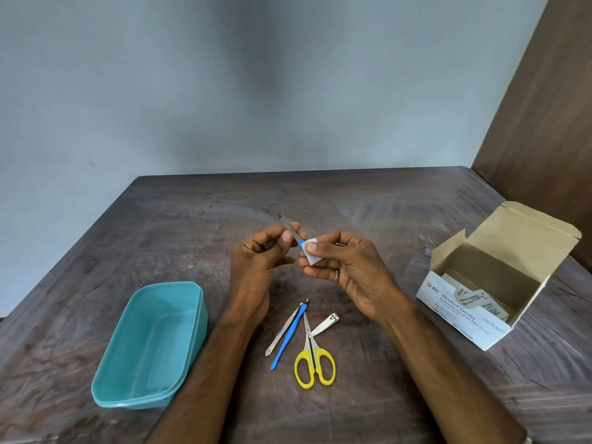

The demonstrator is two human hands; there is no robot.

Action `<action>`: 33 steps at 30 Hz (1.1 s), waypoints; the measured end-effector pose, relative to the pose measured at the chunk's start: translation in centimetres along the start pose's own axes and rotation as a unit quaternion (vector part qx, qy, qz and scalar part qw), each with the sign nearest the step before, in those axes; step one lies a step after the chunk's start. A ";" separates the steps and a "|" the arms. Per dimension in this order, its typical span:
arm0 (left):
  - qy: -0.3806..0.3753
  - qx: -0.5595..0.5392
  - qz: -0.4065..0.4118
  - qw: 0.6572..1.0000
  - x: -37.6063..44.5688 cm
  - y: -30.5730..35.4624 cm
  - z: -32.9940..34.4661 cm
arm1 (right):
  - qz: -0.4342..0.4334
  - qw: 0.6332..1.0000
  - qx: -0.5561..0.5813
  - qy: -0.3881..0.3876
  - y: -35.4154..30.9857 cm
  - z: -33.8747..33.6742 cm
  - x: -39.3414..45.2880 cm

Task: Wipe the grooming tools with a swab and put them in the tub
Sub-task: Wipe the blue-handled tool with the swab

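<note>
My left hand (267, 251) pinches the metal blade of a nail file (290, 229) that has a blue handle, held up over the middle of the table. My right hand (344, 261) presses a folded white swab (311, 251) around the file's blue end. The teal tub (150, 344) stands empty at the lower left. On the table between my forearms lie metal tweezers (282, 331), a blue cuticle tool (290, 336), yellow-handled scissors (314, 360) and a nail clipper (325, 323).
An open cardboard box of alcohol swabs (490, 283) sits at the right, flap raised. The dark wooden table (192, 219) meets a grey wall at the back and a brown panel at the far right.
</note>
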State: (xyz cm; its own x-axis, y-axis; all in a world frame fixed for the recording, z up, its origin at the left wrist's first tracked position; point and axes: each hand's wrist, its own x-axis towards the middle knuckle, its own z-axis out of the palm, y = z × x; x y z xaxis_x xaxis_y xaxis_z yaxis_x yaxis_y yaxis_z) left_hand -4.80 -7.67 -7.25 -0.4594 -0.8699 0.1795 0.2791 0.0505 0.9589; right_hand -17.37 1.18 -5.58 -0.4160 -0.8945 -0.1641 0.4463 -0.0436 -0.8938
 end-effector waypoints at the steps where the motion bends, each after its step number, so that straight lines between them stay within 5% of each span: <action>1: 0.004 -0.003 -0.003 1.000 0.0 0.1 0.0 | -0.003 1.000 0.002 -0.003 0.0 0.0 0.0; 19: 0.021 -0.022 -0.022 0.999 0.1 -0.3 0.4 | -0.061 0.998 -0.032 -0.014 0.4 -0.1 0.0; 25: 0.083 -0.016 -0.019 0.996 0.0 0.0 0.4 | -0.101 0.989 -0.107 0.013 0.4 -0.8 0.5; 33: 0.039 0.144 0.050 0.988 -0.4 -0.7 0.8 | -0.186 0.976 -0.094 0.067 -0.2 -1.4 0.8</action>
State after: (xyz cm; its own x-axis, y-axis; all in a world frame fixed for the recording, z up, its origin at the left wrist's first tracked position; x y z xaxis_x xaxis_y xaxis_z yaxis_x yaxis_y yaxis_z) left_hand -5.47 -7.02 -7.77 -0.3723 -0.8879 0.2702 0.0639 0.2660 0.9619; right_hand -18.87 1.13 -6.15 -0.6277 -0.7649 0.1444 0.0968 -0.2609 -0.9605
